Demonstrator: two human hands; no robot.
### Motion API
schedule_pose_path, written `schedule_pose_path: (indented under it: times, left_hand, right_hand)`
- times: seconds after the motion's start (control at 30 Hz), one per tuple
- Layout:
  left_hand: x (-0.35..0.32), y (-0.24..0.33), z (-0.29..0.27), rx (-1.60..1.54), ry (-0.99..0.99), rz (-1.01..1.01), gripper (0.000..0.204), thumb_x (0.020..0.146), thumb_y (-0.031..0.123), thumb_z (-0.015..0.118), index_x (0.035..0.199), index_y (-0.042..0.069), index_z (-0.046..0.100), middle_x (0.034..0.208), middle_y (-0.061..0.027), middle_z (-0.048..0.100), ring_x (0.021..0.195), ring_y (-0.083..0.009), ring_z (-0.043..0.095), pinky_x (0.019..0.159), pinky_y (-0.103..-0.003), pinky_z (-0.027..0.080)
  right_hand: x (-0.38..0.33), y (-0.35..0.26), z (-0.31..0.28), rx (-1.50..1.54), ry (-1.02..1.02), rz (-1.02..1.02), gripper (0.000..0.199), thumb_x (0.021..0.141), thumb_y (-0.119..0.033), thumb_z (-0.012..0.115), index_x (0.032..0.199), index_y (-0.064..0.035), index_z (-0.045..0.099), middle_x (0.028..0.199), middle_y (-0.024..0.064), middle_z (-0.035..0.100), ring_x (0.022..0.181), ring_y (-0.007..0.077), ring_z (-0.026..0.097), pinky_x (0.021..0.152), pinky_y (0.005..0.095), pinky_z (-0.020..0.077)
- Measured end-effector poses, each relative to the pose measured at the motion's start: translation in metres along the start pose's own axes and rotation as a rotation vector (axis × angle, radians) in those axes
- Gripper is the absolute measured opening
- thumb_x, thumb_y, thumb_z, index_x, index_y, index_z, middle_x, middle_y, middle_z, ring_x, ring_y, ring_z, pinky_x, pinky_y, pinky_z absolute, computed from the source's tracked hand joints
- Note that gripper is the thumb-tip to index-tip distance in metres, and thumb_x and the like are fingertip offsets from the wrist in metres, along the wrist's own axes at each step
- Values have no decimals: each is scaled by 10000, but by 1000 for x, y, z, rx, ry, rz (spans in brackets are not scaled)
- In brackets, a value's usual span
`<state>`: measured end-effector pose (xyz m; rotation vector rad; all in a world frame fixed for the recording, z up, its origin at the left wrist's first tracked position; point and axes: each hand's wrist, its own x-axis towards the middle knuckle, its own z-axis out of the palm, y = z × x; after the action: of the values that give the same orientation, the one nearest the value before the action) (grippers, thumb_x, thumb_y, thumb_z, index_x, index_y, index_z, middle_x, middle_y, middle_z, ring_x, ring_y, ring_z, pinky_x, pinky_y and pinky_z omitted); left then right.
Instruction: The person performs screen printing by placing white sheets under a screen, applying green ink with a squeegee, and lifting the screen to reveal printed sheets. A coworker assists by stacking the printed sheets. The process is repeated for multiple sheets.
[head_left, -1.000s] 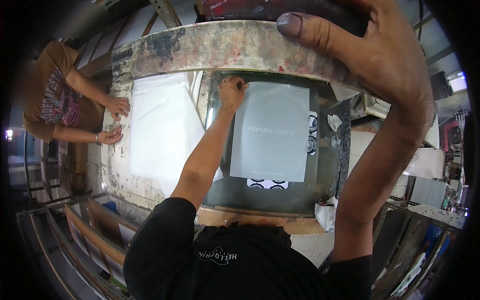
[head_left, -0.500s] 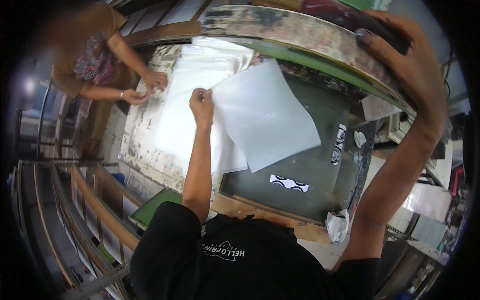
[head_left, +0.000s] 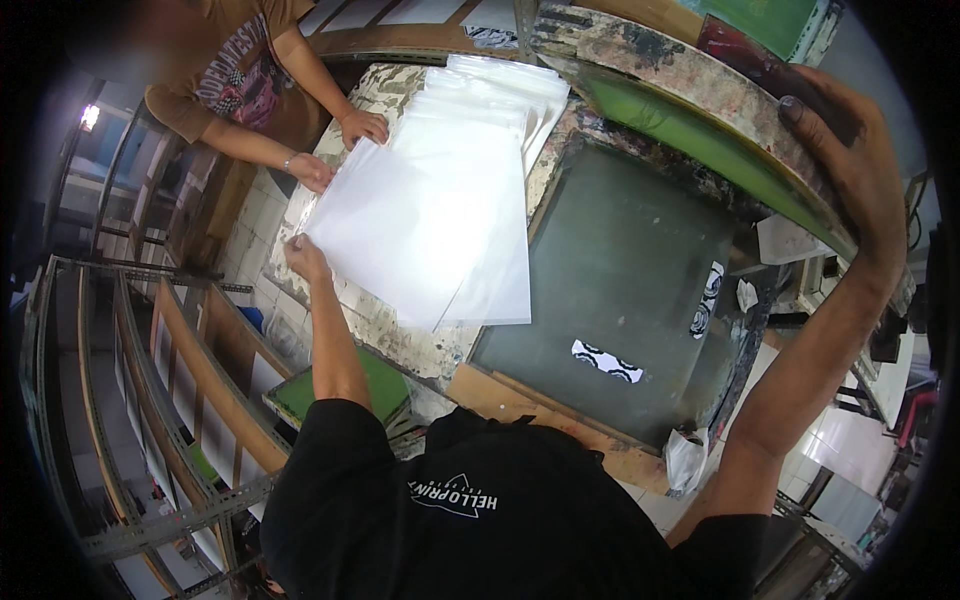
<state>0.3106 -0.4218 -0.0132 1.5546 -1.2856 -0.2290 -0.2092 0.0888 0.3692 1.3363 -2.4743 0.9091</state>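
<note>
One sheet (head_left: 390, 250) shifted left, left hand (head_left: 308, 258) pinching corner; right hand (head_left: 855, 150) gripping frame (head_left: 640, 55); two strips (head_left: 607, 361).

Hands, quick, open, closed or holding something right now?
Left hand: closed, pinching a white sheet near its corner.
Right hand: holding the paint-stained frame.

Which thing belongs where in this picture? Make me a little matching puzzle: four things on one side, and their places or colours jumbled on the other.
Things:
1. Left hand
2. Right hand
3. Two patterned strips
4. Co-worker's shirt

Places or colours:
A. Lying on the dark board
B. Brown
C. At a corner of a white sheet
D. Gripping the raised frame

Right pairs: 1-C, 2-D, 3-A, 4-B.
</note>
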Motion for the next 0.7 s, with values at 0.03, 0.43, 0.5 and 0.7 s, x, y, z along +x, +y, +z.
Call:
schedule_pose_path:
  times: [0.03, 0.43, 0.5, 0.7]
  left_hand:
    - [-14, 15, 3, 250, 189, 164, 343, 897, 276, 768, 1044, -13, 657, 970, -138, 664, 920, -312, 616, 852, -406, 494]
    - [-326, 128, -70, -137, -1149, 635, 333, 665, 311, 910, 920, 128, 798, 1033, -63, 670, 982, -272, 640, 868, -410, 453]
    - [-330, 123, -71, -163, -1073, 673, 272, 685, 303, 892, 852, 114, 791, 1006, -45, 654, 939, -260, 626, 849, -400, 422]
    - [-323, 107, -57, -296, -1136, 437, 105, 757, 126, 841, 821, 70, 780, 906, -61, 718, 919, -265, 640, 828, -393, 466]
  right_hand:
    - [-1, -3, 1, 18, -17, 16, 628, 844, -489, 808, 1270, -40, 702, 1184, 174, 719, 1089, 243, 689, 970, 343, 510]
    - [-4, 5, -2, 89, -62, 57, 620, 873, -446, 798, 1312, -27, 675, 1158, 159, 734, 1063, 217, 703, 966, 321, 521]
    - [-4, 7, -3, 56, -53, 42, 627, 870, -452, 800, 1317, -30, 673, 1166, 162, 731, 1056, 216, 705, 961, 320, 526]
    - [-4, 8, -3, 9, -19, -43, 627, 868, -457, 799, 1310, -29, 678, 1160, 166, 729, 996, 216, 722, 906, 318, 551]
